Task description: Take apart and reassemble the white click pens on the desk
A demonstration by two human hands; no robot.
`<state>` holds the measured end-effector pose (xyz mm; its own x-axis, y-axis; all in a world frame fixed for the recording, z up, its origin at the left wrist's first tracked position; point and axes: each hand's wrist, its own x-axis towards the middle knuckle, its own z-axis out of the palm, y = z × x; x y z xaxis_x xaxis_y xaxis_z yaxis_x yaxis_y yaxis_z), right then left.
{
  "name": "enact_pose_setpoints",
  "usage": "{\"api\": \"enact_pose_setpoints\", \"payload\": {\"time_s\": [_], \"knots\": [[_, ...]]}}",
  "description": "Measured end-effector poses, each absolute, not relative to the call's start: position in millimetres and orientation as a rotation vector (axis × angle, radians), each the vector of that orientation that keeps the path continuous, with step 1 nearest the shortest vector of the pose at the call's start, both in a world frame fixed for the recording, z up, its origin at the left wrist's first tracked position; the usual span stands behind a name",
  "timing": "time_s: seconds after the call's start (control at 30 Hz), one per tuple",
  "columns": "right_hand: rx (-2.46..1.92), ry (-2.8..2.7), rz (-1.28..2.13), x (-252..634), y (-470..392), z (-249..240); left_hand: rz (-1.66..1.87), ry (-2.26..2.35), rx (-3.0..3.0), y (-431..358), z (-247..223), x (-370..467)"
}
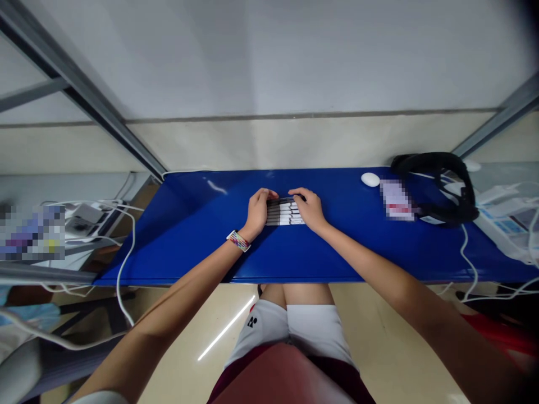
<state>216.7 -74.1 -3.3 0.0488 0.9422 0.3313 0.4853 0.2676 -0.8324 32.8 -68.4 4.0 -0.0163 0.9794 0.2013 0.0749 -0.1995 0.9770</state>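
A row of slim white pen-like sticks (pixel 285 213) with dark markings lies side by side on the blue tabletop. My left hand (pixel 257 210) curves round the left end of the row, its thumb and fingers bent inward over the far edge. At the opposite end, my right hand (pixel 310 207) presses in with bent fingers, the forefinger reaching over the far stick. Between them, both hands bracket the row. The fingertips partly cover its ends, so the exact kind of stick is hard to make out. A colourful woven bracelet (pixel 239 240) circles my left wrist.
On the right of the blue tabletop (pixel 189 235) are a white mouse-like object (pixel 370 179), a blurred-out packet (pixel 397 200) and a black headband-like device (pixel 442 185). White cables (pixel 131 247) hang at the left. Grey metal posts (pixel 101 118) flank the table, with a wall behind.
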Motion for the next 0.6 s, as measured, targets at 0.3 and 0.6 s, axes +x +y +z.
{"api": "enact_pose_setpoints", "payload": {"time_s": [0.3, 0.6], "knots": [[-1.371, -1.655, 0.610, 211, -102, 2, 1.331, 1.165, 1.387, -89, 3, 26], [-1.346, -1.815, 0.500, 217, -104, 0, 1.240, 1.174, 1.566, -94, 8, 19]]}}
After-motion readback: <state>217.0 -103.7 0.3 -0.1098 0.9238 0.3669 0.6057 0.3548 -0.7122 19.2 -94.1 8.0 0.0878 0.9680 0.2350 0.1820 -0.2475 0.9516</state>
